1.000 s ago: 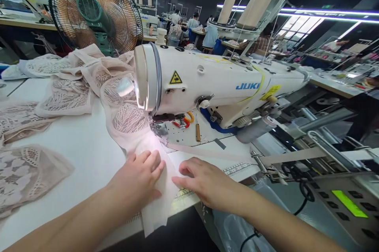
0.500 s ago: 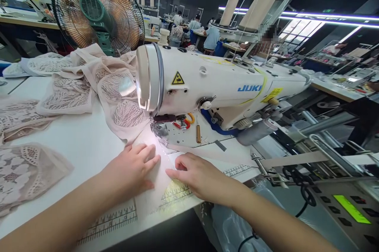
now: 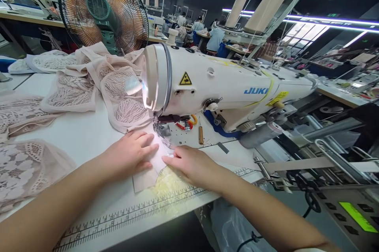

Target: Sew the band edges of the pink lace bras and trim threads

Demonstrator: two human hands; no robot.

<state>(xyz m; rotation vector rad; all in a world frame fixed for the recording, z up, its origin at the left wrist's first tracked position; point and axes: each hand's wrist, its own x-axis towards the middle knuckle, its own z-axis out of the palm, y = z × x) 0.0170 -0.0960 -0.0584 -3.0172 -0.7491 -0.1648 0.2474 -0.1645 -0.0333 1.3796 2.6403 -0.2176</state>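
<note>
My left hand (image 3: 130,155) lies with fingers spread on a pale pink fabric piece (image 3: 145,179) below the needle area of a white sewing machine (image 3: 204,78). My right hand (image 3: 189,165) is at the fabric's right edge beside the metal guide, its thumb and index finger close together; whether it pinches the fabric is hidden. Beige lace garment pieces (image 3: 127,111) adjoin the fabric on the left of the machine head. The fabric's upper end reaches under the presser foot (image 3: 156,123). A yellow patch (image 3: 167,185) shows on the table below.
A ruler strip (image 3: 127,216) runs along the table's front edge. A wooden-handled tool (image 3: 201,135) and red-handled snips (image 3: 185,125) lie on the machine bed. More lace pieces (image 3: 17,169) are at left, a fan (image 3: 103,11) behind, and a control box (image 3: 349,212) at right.
The fabric under my hands has moved up toward the presser foot, its lower end now showing above the ruler. Both hands have moved slightly up with it, and the view has shifted.
</note>
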